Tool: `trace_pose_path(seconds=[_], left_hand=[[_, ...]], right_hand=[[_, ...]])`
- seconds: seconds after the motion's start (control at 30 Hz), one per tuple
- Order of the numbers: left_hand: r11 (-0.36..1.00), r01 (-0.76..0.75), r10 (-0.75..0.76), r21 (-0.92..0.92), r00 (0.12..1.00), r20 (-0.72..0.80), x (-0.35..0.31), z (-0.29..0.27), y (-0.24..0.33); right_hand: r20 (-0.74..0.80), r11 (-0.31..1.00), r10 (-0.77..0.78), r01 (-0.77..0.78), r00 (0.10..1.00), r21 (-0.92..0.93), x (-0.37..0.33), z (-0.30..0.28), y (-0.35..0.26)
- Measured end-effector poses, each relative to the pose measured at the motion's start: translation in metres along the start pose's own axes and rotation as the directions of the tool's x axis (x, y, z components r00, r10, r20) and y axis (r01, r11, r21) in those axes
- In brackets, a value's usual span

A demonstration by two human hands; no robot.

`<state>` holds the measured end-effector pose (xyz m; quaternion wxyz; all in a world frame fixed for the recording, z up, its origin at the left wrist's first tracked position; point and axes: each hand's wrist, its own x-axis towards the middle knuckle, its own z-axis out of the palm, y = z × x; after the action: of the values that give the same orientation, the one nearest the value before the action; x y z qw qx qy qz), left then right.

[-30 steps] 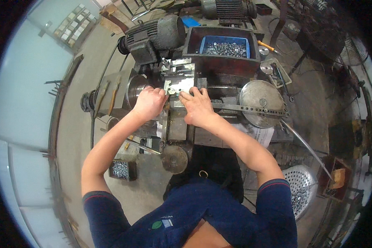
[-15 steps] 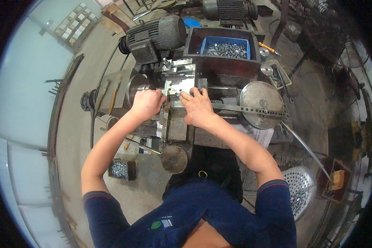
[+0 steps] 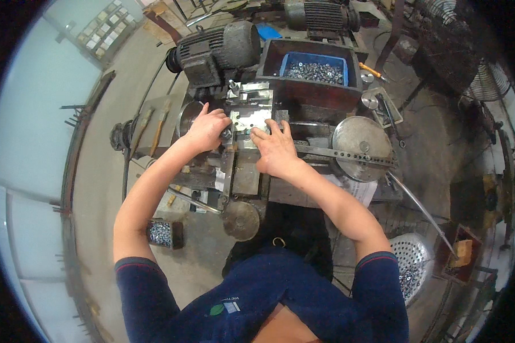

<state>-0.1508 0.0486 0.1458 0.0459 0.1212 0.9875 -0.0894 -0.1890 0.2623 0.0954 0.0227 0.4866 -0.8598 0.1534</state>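
My left hand (image 3: 208, 128) is at the left edge of the machine's bright metal slide plate (image 3: 252, 119), close to the round spindle chuck (image 3: 190, 117). One finger sticks up while the others curl inward. Whatever they hold is small and mostly hidden behind the hand. Resting on the near right part of the plate, my right hand (image 3: 276, 150) has its fingers spread, with no object visible in it. A flat steel bar with a row of holes (image 3: 349, 153) runs from beside the right wrist to a large round metal disc (image 3: 361, 140).
A blue tray of small metal parts (image 3: 315, 70) sits inside a dark box (image 3: 309, 88) behind the slide. An electric motor (image 3: 217, 48) stands at the back left. Lower down are a parts bin (image 3: 166, 234), a handwheel (image 3: 240, 220) and a perforated white seat (image 3: 412, 251) holding parts.
My left hand has shifted slightly left, and its tight fist has loosened, with one finger now raised. My right hand stays in nearly the same place on the plate.
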Motion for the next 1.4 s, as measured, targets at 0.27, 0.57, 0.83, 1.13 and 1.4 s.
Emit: trace_pose_path(seconds=[0.27, 0.57, 0.83, 1.13, 1.4], left_hand=[[0.994, 0.018, -0.01, -0.112, 0.997, 0.078, 0.01, 0.01, -0.008], [0.971, -0.131, 0.13, -0.202, 0.991, -0.021, 0.012, 0.018, -0.018], [0.97, -0.117, 0.116, -0.213, 0.993, -0.014, 0.012, 0.018, -0.02], [0.972, -0.094, 0.087, -0.214, 0.995, -0.045, 0.011, 0.014, -0.017], [0.963, -0.168, 0.157, -0.213, 0.985, -0.07, 0.013, 0.018, -0.022]], right_hand=[[-0.014, 1.0, 0.012, -0.012, 1.0, 0.019, 0.002, 0.003, 0.0], [-0.042, 0.998, 0.017, -0.014, 0.999, 0.061, 0.004, 0.004, -0.007], [-0.065, 0.989, 0.079, -0.07, 0.995, 0.133, 0.005, 0.01, -0.014], [-0.148, 0.986, 0.106, -0.084, 0.983, 0.144, -0.009, 0.019, -0.007], [-0.136, 0.977, 0.108, -0.08, 0.985, 0.197, 0.0, 0.022, -0.017]])
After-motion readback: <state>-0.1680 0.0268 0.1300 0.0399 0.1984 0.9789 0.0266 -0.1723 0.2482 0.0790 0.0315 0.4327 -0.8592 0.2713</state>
